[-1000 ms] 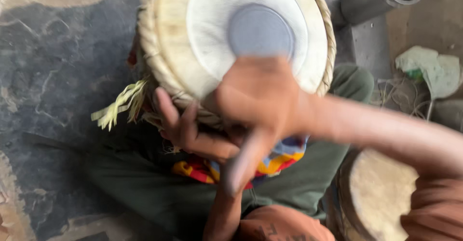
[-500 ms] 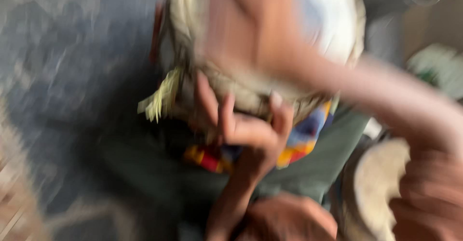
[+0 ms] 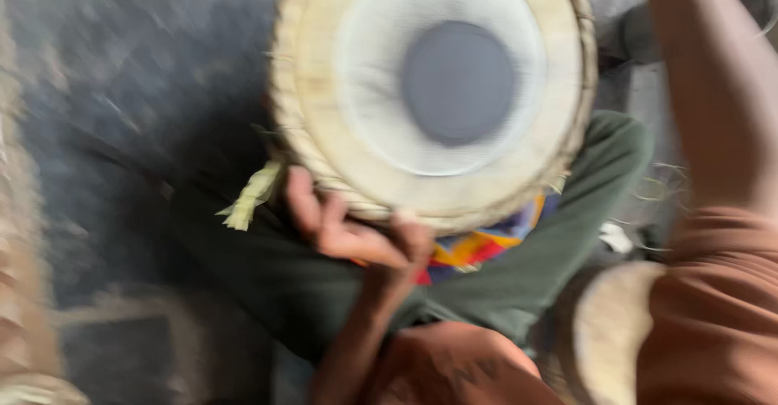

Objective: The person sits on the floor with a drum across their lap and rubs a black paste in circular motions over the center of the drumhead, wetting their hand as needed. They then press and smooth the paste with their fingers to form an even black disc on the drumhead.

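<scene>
A round drum (image 3: 365,178), with a pale skin head and a dark grey disc at its centre, rests on my lap in the upper middle. My left hand (image 3: 348,231) grips its near rim from below, fingers curled over the woven edge. My right forearm (image 3: 713,97) rises along the right side and leaves the picture at the top, so that hand is hidden. The frame is blurred by motion.
A multicoloured cloth (image 3: 478,249) lies under the drum on my green trouser leg (image 3: 567,211). A second drum head (image 3: 608,332) sits at the lower right. A pale fibre strip (image 3: 250,198) hangs off the drum's left side. A grey pipe (image 3: 754,0) lies top right on the dark floor.
My right hand was over the drum head and has lifted away, out of the picture at the upper right. My left hand stays on the near rim.
</scene>
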